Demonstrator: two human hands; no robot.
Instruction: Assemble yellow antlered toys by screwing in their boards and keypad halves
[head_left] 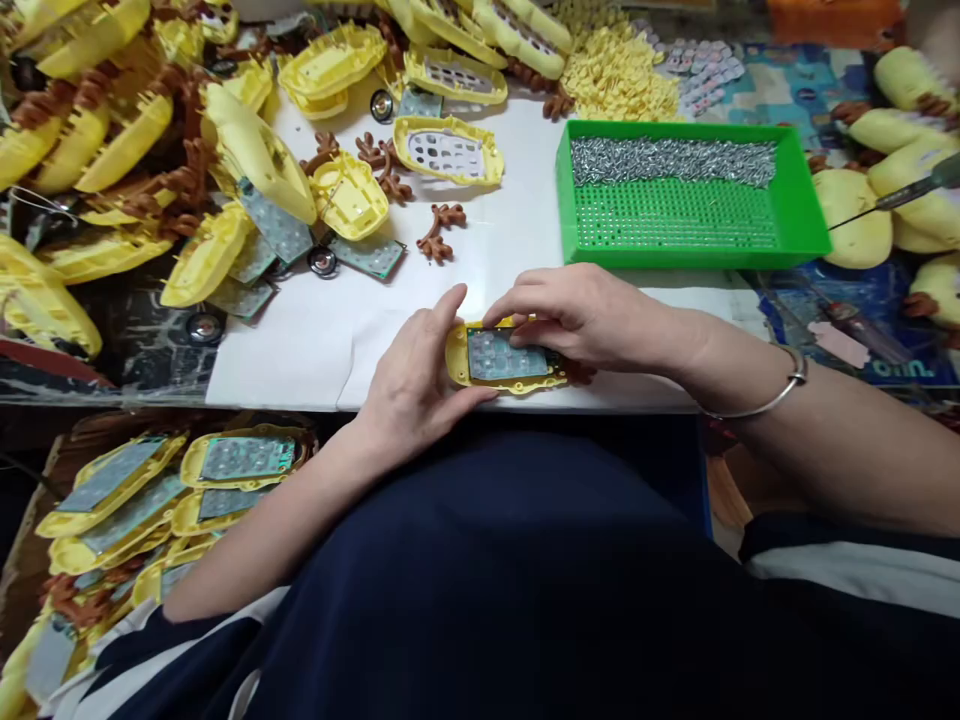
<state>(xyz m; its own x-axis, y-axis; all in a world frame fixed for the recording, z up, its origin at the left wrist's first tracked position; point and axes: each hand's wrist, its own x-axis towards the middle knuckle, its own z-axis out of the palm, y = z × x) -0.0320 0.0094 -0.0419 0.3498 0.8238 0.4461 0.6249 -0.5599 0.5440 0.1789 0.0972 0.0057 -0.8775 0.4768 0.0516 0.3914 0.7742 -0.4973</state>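
A yellow plastic shell (510, 378) with a grey-green circuit board (499, 354) in it lies at the near edge of the white work surface (300, 340). My left hand (412, 385) grips its left end, thumb stretched up beside it. My right hand (581, 315) lies over its top right part, fingers curled down and pressing on the board. A metal bangle (780, 395) circles my right wrist.
A green tray (802, 215) with several small metal screws (671, 160) stands behind my right hand. Yellow shells (448, 150), brown antler parts (441, 230), loose boards (371, 255) and small speakers (322, 261) crowd the left and back. Finished shells (244, 460) pile in a box at lower left. A screwdriver tip (911, 190) hangs at the right.
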